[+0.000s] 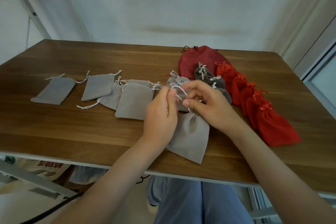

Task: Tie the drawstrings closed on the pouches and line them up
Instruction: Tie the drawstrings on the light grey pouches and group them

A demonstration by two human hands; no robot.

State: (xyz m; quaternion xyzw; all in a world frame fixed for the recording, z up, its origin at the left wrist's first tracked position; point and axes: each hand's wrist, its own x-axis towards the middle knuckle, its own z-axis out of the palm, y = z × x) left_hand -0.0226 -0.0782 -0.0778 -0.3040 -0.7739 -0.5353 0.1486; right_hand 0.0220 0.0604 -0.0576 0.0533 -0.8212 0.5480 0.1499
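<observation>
1. The step in hand is the tying. The left hand (160, 109) and the right hand (209, 104) each pinch the white cord (179, 90) in curled fingers, and a loop of it arches between them.
2. The grey pouch (190, 136) being tied lies on the desk (91, 132) just below both hands. Its gathered neck sits under the right hand's thumb.
3. Beyond the right hand runs a row of tied red pouches (263, 114). Tied dark grey pouches (207, 76) lie between that row and the fingertips.
4. Out past the left hand lie flat pouches (54, 90) with loose cords, apparently not yet tied.
5. The knot looks unfinished. The next move likely calls for passing the loop through and pulling it snug against the neck while the neck stays gathered.
6. After that, the pouch probably needs setting in line beside the tied ones. The thin cord could slip from the pinch.
</observation>
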